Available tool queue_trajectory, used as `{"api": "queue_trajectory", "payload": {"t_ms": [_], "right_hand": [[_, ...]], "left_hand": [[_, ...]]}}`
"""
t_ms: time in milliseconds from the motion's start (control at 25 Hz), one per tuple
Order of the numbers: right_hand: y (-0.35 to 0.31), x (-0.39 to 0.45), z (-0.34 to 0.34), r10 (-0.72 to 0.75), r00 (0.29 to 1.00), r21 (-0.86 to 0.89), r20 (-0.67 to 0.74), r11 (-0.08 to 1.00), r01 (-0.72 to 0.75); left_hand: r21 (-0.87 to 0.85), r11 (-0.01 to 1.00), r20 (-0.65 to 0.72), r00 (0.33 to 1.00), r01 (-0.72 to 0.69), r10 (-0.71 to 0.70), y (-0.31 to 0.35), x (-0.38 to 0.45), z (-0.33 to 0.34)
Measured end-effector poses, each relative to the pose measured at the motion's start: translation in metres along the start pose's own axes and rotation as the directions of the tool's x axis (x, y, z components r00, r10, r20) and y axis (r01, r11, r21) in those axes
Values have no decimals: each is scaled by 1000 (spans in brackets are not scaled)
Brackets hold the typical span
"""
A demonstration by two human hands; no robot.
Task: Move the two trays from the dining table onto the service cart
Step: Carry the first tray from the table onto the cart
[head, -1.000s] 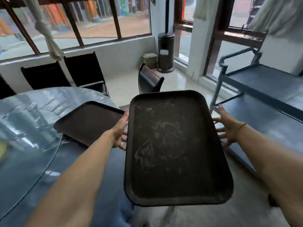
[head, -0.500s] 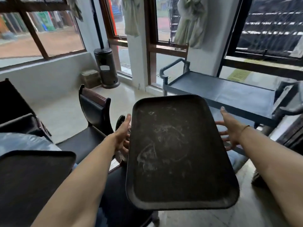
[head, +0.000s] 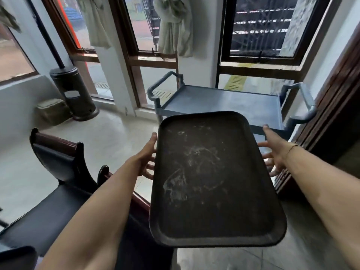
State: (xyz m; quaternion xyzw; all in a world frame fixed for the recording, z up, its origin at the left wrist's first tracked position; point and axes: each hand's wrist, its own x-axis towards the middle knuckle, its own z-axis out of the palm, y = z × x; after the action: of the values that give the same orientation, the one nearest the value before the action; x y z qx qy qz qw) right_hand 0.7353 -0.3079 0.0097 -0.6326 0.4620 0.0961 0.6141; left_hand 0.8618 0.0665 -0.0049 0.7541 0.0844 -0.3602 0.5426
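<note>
Dark brown tray (head: pixel 210 182), scuffed, centre of head view, held level in the air: left hand (head: pixel 146 156) grip on its 9 o'clock edge, right hand (head: pixel 275 151) at 3 o'clock. Grey service cart (head: pixel 220 103) at 12 o'clock, beyond the tray.

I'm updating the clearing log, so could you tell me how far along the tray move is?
Nothing is delivered yet: the service cart top shelf carries no tray. In hand: the left hand and right hand carry one dark tray toward it. Left: setting it down, then fetching the second tray, which is out of view.
</note>
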Motion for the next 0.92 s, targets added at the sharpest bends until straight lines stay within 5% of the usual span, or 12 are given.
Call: {"api": "queue_trajectory", "payload": {"t_ms": [520,920], "right_hand": [[-129,144,-95,-43,998,-11,45,999,43],[-192,212,-82,-36,993,-51,113,998,42]], "left_hand": [[2,1000,-79,997,-5,5,131,134,95],[2,1000,-207,978,17,-16,181,198,96]]}}
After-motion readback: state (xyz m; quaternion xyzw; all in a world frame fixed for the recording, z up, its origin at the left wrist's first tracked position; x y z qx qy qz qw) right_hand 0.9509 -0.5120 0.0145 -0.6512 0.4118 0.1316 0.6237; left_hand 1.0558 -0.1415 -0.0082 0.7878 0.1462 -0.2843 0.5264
